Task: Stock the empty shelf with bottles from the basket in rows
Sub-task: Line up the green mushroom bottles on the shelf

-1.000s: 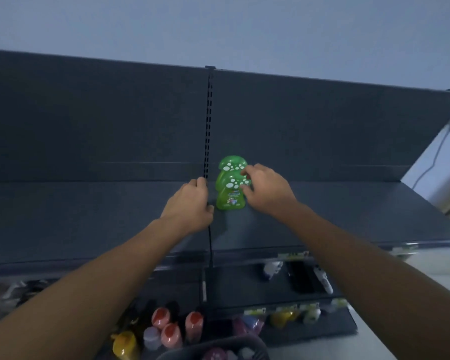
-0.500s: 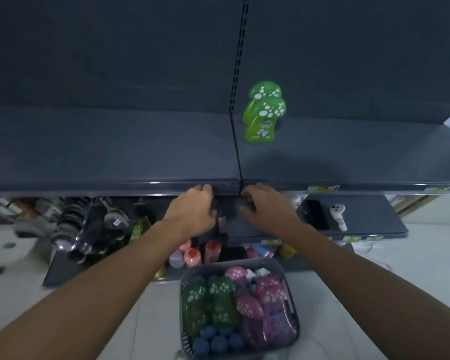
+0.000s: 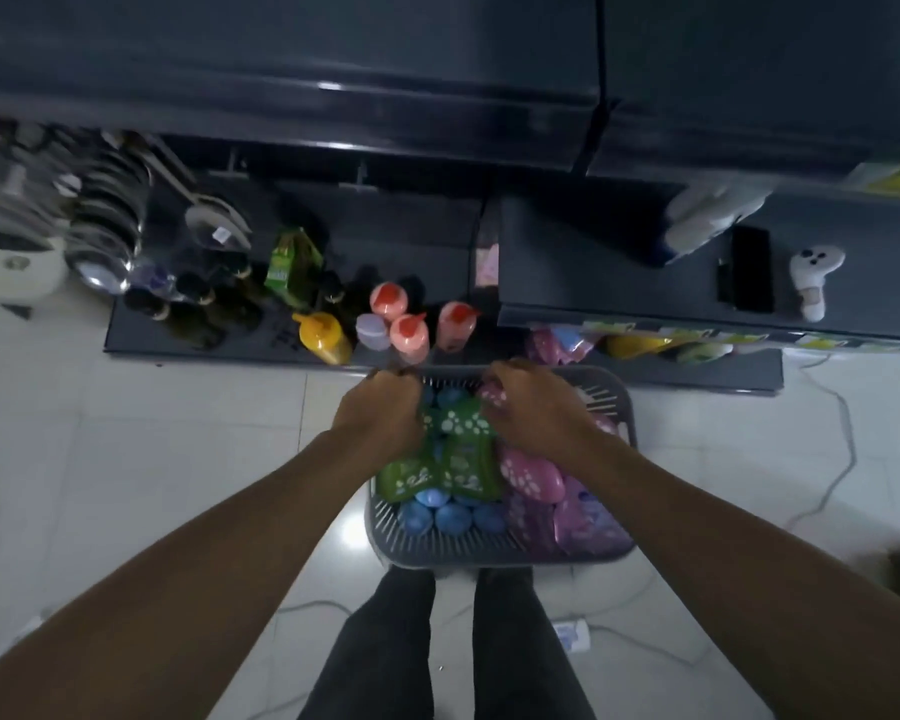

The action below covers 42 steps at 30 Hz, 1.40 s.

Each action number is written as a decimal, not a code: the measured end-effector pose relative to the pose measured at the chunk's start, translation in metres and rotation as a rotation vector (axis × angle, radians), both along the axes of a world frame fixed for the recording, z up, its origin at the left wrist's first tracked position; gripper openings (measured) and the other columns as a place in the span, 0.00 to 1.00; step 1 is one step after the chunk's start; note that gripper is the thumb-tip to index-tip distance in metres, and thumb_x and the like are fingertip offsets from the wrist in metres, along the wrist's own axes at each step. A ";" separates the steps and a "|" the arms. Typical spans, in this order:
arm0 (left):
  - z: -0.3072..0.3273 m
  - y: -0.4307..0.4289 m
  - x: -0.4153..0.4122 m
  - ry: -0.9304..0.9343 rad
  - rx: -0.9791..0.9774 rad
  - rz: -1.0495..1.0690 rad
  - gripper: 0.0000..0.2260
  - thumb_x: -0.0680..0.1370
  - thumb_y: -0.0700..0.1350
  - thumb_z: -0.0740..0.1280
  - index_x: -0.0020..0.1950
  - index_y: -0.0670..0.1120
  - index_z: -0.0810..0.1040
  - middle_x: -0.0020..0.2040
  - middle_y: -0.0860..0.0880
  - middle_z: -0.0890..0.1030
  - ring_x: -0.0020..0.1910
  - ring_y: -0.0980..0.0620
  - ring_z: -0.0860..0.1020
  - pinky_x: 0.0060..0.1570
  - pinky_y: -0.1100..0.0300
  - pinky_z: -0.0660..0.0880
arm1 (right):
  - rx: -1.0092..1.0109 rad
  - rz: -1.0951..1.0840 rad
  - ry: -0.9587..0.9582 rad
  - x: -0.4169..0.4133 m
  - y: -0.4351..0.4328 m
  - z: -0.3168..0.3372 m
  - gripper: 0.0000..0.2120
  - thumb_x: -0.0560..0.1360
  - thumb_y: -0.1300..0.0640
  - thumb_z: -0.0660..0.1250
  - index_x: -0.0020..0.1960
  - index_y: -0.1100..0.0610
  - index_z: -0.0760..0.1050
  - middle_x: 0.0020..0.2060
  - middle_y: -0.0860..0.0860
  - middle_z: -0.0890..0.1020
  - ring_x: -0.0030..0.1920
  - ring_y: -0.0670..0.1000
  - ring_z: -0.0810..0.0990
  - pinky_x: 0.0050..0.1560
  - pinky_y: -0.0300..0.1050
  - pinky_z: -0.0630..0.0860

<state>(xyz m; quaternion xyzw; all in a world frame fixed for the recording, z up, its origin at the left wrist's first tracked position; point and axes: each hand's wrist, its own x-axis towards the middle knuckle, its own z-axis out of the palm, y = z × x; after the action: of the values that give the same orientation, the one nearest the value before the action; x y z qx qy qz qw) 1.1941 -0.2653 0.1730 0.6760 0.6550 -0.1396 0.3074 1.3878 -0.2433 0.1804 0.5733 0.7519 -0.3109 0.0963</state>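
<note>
At far left on the lowest shelf (image 3: 141, 335) we see stacked metal bowls (image 3: 102, 236), dark bottles, a yellow squeeze bottle (image 3: 323, 337) and three pink bottles with red caps (image 3: 409, 330). Our left hand (image 3: 380, 415) reaches into the left side of the grey basket (image 3: 489, 550), which stands on the white tiled floor (image 3: 178, 459) just in front of our legs. Its fingers are curled down among the green spotted bottles (image 3: 458, 444); we cannot tell whether they grip one. Blue caps (image 3: 437, 514) lie at the basket's near edge. Our right hand (image 3: 539, 407) is in the basket too, fingers bent over a pink spotted cap; whether it grips is unclear. Pink and purple bottles (image 3: 533, 475) fill the right half. A white device (image 3: 814, 275) lies on the right-hand shelf.
</note>
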 end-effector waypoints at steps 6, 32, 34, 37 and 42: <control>-0.064 -0.005 0.001 -0.005 -0.056 -0.060 0.21 0.75 0.42 0.70 0.66 0.38 0.73 0.67 0.37 0.72 0.66 0.36 0.73 0.56 0.45 0.78 | -0.068 0.073 -0.048 -0.011 -0.004 -0.063 0.21 0.76 0.46 0.67 0.63 0.59 0.76 0.60 0.56 0.79 0.63 0.60 0.76 0.63 0.54 0.73; 0.019 0.010 0.019 0.455 0.100 -0.394 0.15 0.80 0.40 0.62 0.66 0.37 0.75 0.63 0.38 0.75 0.60 0.38 0.73 0.58 0.49 0.72 | 0.183 0.039 -0.005 -0.012 -0.006 0.038 0.22 0.76 0.46 0.68 0.68 0.53 0.72 0.59 0.54 0.76 0.56 0.59 0.79 0.55 0.52 0.77; 0.048 0.022 0.022 0.459 0.136 -0.388 0.18 0.80 0.41 0.63 0.69 0.36 0.72 0.64 0.37 0.73 0.62 0.37 0.71 0.62 0.48 0.72 | 0.259 0.026 -0.012 -0.008 -0.001 0.067 0.23 0.76 0.47 0.69 0.68 0.53 0.73 0.59 0.54 0.76 0.56 0.59 0.80 0.55 0.52 0.76; 0.093 0.039 0.027 0.391 0.203 -0.301 0.23 0.80 0.42 0.64 0.72 0.32 0.66 0.65 0.35 0.70 0.64 0.35 0.68 0.63 0.45 0.74 | 0.356 -0.008 -0.007 0.001 0.008 0.109 0.22 0.76 0.47 0.69 0.67 0.54 0.74 0.59 0.53 0.77 0.55 0.59 0.80 0.55 0.51 0.74; 0.170 0.055 0.040 0.314 0.425 -0.353 0.23 0.81 0.42 0.65 0.71 0.31 0.64 0.66 0.33 0.70 0.66 0.35 0.68 0.64 0.47 0.74 | 0.500 -0.053 -0.022 0.016 0.019 0.174 0.21 0.74 0.47 0.69 0.64 0.55 0.76 0.59 0.53 0.77 0.55 0.60 0.79 0.54 0.52 0.75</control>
<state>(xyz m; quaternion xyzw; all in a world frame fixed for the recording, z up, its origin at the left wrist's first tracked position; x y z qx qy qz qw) 1.2344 -0.2101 0.3425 0.7986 0.5814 -0.1533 0.0253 1.4036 -0.2244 0.3548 0.6023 0.7890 -0.1113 -0.0484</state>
